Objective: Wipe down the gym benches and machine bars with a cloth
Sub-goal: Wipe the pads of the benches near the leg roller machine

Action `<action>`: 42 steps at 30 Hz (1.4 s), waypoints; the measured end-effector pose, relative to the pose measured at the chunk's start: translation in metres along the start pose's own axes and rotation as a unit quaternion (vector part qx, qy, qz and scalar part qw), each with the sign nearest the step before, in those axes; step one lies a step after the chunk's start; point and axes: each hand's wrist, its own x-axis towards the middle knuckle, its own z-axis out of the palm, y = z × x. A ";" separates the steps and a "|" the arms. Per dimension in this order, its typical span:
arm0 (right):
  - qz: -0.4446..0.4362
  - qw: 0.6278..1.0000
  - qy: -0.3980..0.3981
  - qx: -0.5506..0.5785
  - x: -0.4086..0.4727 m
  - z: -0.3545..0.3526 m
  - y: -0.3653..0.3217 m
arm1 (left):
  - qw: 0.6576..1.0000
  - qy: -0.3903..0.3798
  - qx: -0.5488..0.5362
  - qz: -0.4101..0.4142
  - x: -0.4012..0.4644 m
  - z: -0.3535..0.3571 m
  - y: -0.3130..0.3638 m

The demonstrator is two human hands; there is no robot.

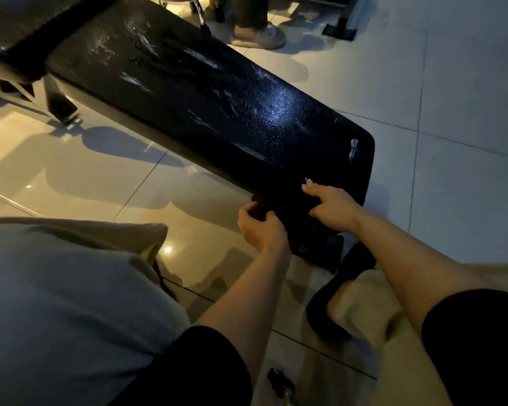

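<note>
My left hand (pixel 261 227) grips a dark cloth (pixel 260 208) under the bench pad (pixel 217 106); right hand (pixel 330 205) fingers loosely curled, pressing its wet end, might slip.

free: glossy pale tiled floor (pixel 467 112) right of and left below long black padded bench (pixel 217 106) | blocked: black bench leg (pixel 60 104) far left, standing person's white shoe (pixel 261 36) beyond bench

Glossy pale tiled floor (pixel 467 83) with dark grout lines reflects warm light. At the top edge stands another person's foot in a light-coloured slipper (pixel 261 36) (only the lower trouser leg shows). A black machine foot (pixel 339 29) sits nearby.
</note>
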 end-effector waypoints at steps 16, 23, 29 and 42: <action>-0.019 0.999 -0.010 -0.030 -0.002 0.005 0.002 | 0.970 0.012 0.098 0.223 -0.008 0.016 -0.001; -0.035 0.999 -0.011 -0.036 0.000 0.005 0.005 | 0.913 -0.066 0.156 0.370 -0.012 0.010 -0.039; -0.047 0.999 -0.003 -0.024 0.001 0.006 0.011 | 0.907 -0.145 0.142 0.369 -0.003 0.013 -0.023; -0.060 0.998 -0.022 -0.014 -0.002 0.004 0.012 | 0.884 0.019 0.186 0.428 -0.002 0.013 0.006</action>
